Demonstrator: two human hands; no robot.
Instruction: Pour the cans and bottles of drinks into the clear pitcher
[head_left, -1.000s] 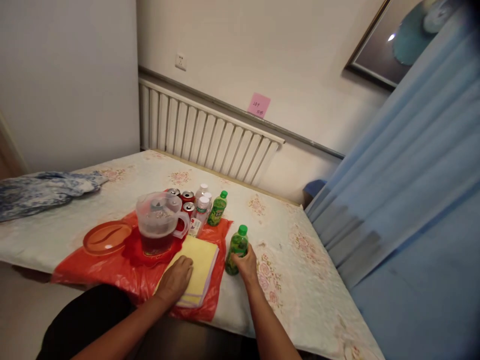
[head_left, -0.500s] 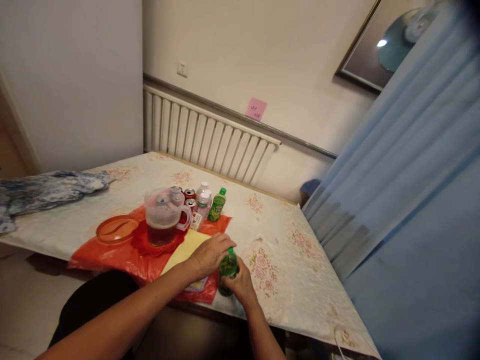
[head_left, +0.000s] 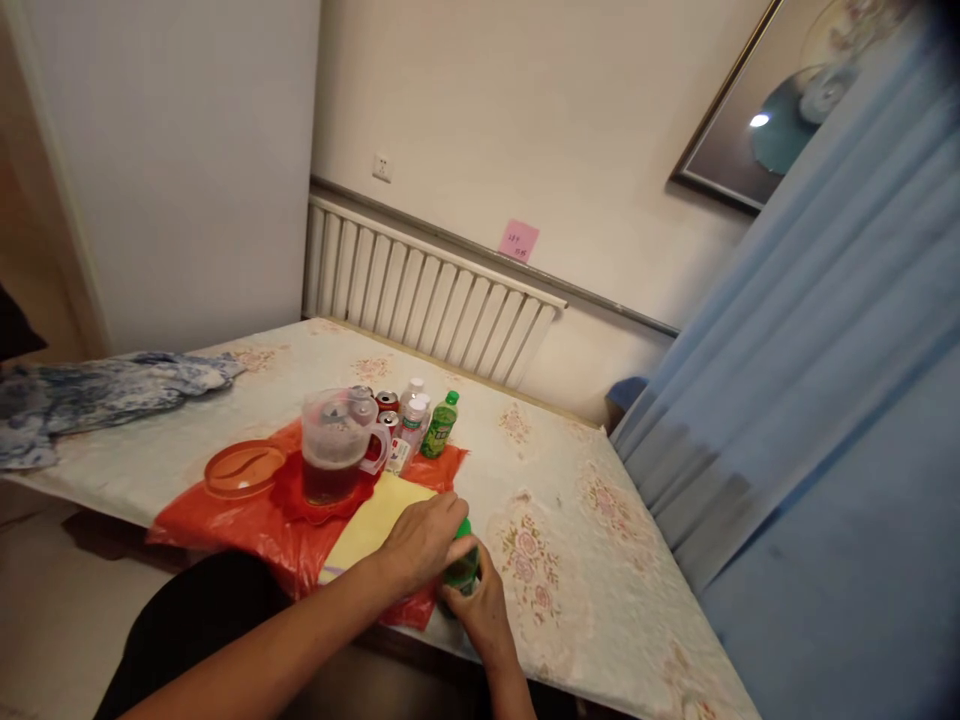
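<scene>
A green plastic drink bottle (head_left: 463, 570) stands at the front edge of the table, partly hidden by both hands. My right hand (head_left: 484, 605) is wrapped round its body from the right side. From the left, my left hand (head_left: 426, 537) has its fingers bent round the green cap (head_left: 464, 527); the fingertips are partly hidden. Just left of the bottle lies a yellow cloth (head_left: 382, 520) on a red plastic bag (head_left: 255, 530). A clear pitcher (head_left: 332, 475) of dark brown liquid sits on a red scalloped dish (head_left: 300, 500).
Behind the pitcher stand several red cans (head_left: 387, 402), clear bottles (head_left: 412, 415) and another green bottle (head_left: 440, 428). An orange lid (head_left: 244, 468) lies on the bag. Patterned blue fabric (head_left: 112, 395) is at the left. A blue curtain (head_left: 787, 350) hangs at the right.
The view has tilted slightly, so things sit lower and a little to the right. My left hand's fingers have come down from over the cap to its side. My right hand keeps holding the bottle.
</scene>
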